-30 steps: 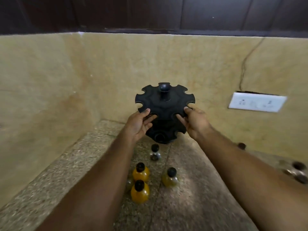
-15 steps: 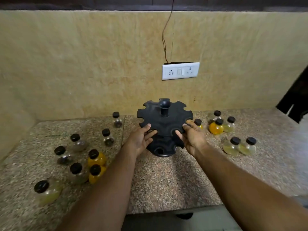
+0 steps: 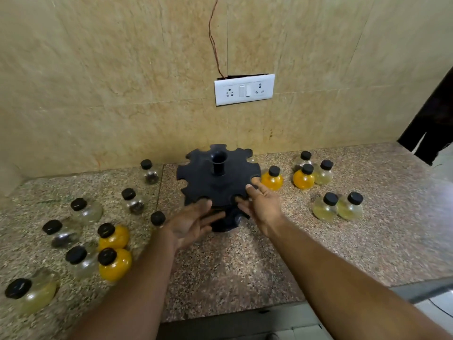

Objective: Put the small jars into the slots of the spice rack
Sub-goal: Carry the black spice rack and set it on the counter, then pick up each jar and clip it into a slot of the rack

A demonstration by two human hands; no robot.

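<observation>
A round black spice rack with notched slots and a centre knob stands on the granite counter near the wall. All its slots that I can see are vacant. My left hand is open just off its near left rim. My right hand is open with fingertips at the near right rim. Small round jars with black caps lie on both sides: several on the left, among them an orange one and a clear one; several on the right, including an orange jar and a pale yellow pair.
A beige tiled wall rises behind the counter, with a white socket plate and a thin wire above it. The counter's front edge runs below my forearms. A dark opening is at the far right.
The rack was carried from the left corner and now stands on the counter. Both hands have let go of its rim and opened. My view swung to the right and downward.
</observation>
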